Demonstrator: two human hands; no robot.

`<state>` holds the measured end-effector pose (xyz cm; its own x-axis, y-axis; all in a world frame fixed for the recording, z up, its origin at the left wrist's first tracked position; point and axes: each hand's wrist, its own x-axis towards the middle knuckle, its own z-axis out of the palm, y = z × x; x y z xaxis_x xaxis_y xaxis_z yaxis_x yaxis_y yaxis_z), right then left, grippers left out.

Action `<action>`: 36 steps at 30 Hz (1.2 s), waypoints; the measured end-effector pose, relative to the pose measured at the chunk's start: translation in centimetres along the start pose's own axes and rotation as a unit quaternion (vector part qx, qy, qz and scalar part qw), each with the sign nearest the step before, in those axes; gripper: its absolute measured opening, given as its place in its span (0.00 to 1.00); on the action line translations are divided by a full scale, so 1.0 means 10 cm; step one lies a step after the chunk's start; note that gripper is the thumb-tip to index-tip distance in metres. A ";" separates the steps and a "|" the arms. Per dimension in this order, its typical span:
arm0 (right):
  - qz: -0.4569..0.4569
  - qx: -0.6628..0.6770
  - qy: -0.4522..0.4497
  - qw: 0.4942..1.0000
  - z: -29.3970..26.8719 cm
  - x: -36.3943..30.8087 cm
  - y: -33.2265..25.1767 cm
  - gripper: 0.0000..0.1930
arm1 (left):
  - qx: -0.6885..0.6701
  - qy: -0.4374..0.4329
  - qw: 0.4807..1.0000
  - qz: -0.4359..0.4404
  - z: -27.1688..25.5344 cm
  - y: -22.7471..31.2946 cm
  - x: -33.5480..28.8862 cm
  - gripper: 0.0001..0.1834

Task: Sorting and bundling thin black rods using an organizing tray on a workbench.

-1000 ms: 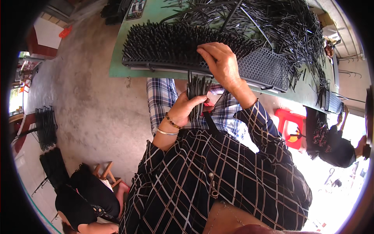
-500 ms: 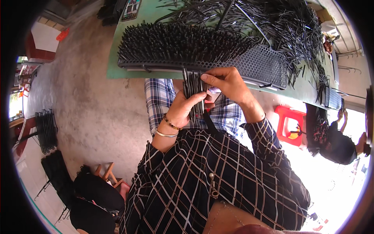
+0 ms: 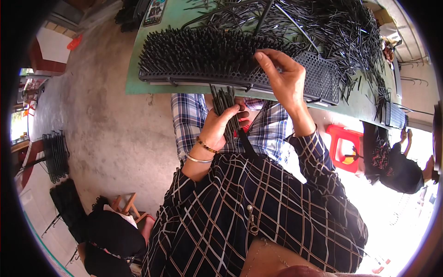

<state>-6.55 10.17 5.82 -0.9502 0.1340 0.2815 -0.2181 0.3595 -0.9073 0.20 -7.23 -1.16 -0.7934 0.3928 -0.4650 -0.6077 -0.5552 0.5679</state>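
Note:
My left hand (image 3: 219,121) is closed around a bundle of thin black sticks (image 3: 223,99), held upright just off the near edge of the table. Over the perforated black rack (image 3: 318,76), my right hand (image 3: 288,81) has its thumb and forefinger drawn together beside the standing sticks. Whatever is between those fingertips blends into the dark sticks behind and cannot be made out. Dense rows of upright black sticks (image 3: 194,53) fill the left and middle of the rack; bare holes show at its right end.
A big loose heap of black sticks (image 3: 341,32) covers the back right of the green table (image 3: 134,85). A phone (image 3: 155,11) lies at its far left. A red stool (image 3: 341,147) stands at right, near another person (image 3: 392,166). Another person (image 3: 113,235) sits lower left.
My right hand has left the bundle and moved up and right, over the rack. My left hand keeps the bundle, now tilted slightly to the left at the top.

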 end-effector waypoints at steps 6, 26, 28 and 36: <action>-0.081 -0.030 0.002 0.996 0.17 0.08 0.20 0.09 | 0.016 0.007 1.000 -0.001 0.03 0.00 -0.04 0.13; -0.242 -0.123 -0.010 0.962 0.27 0.04 0.24 0.07 | 0.033 -0.016 0.999 -0.010 0.01 0.01 -0.03 0.13; -0.286 -0.144 -0.028 0.947 0.30 0.06 0.23 0.07 | 0.064 -0.020 0.998 -0.006 0.01 0.00 -0.03 0.12; -0.265 -0.172 -0.045 0.948 0.33 0.10 0.28 0.08 | 0.048 -0.013 0.999 -0.009 0.01 0.01 -0.04 0.12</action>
<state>-8.83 8.28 2.54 -0.7458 -0.2239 0.6274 -0.5995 0.6362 -0.4856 0.43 -7.35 -0.87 -0.7822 0.4213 -0.4590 -0.6215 -0.4753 0.6228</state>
